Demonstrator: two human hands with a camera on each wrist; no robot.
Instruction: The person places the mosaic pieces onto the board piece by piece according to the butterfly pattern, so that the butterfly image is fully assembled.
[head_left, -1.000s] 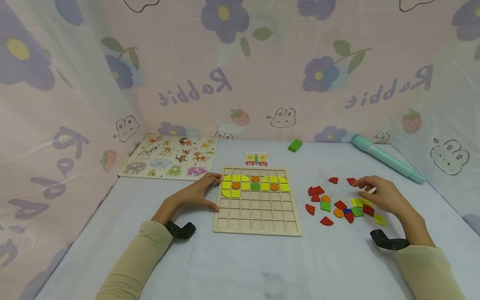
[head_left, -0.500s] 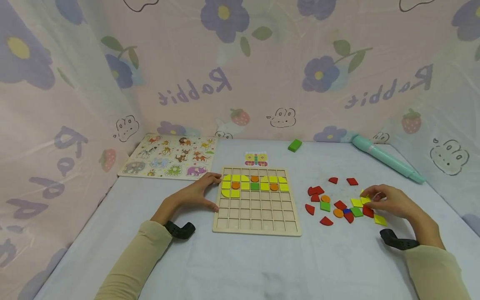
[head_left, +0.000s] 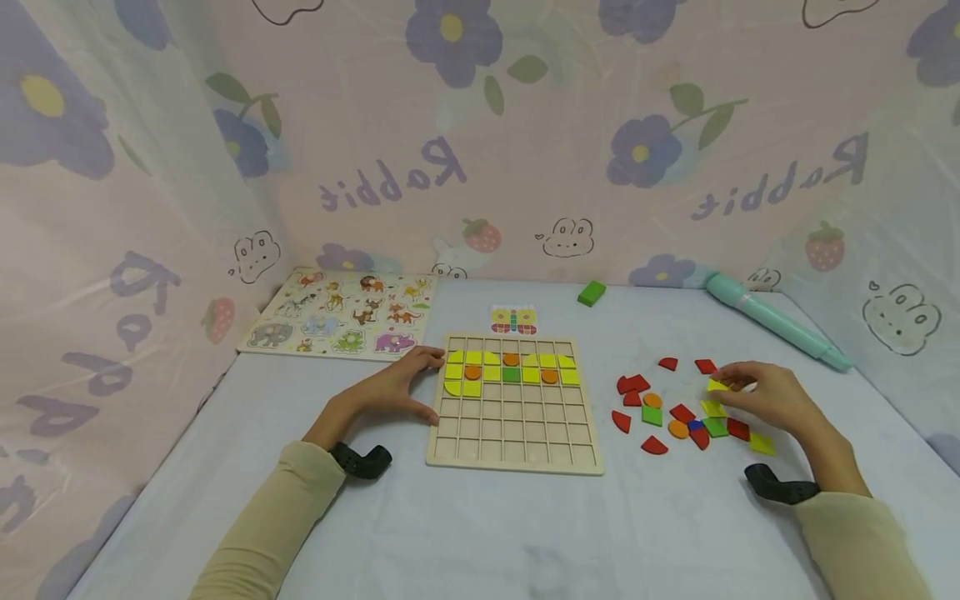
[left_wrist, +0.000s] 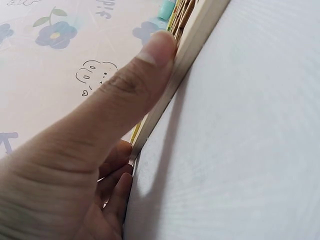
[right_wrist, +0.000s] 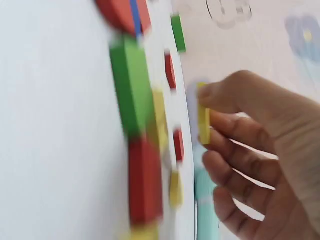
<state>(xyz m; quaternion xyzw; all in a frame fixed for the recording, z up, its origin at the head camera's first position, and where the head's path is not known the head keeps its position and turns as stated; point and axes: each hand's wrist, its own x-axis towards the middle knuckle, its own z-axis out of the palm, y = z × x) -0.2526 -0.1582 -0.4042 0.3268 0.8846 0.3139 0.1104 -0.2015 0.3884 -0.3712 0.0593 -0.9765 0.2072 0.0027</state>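
My right hand point(head_left: 776, 400) pinches a yellow tile point(right_wrist: 203, 120) between thumb and forefinger, above the scattered pieces. Around it on the table are red tiles, such as a dark red one point(right_wrist: 145, 182), a green tile point(right_wrist: 132, 90) and another yellow tile point(head_left: 712, 408). At the left edge of the wooden grid board point(head_left: 517, 433) rests my left hand point(head_left: 386, 390), thumb and fingers spread along that side. Yellow pieces, orange discs point(head_left: 550, 377) and one green square point(head_left: 511, 375) fill cells in the board's upper rows.
Behind the board lies a small butterfly pattern card point(head_left: 513, 320). An animal puzzle board point(head_left: 337, 312) is at the back left. A green block point(head_left: 592, 293) and a teal tube-shaped thing point(head_left: 780, 321) lie at the back. Printed curtains surround the table.
My right hand moved from near a red piece down to the yellow tiles, took one, and lifted it away to the left and back. The left hand stayed at the board's edge.
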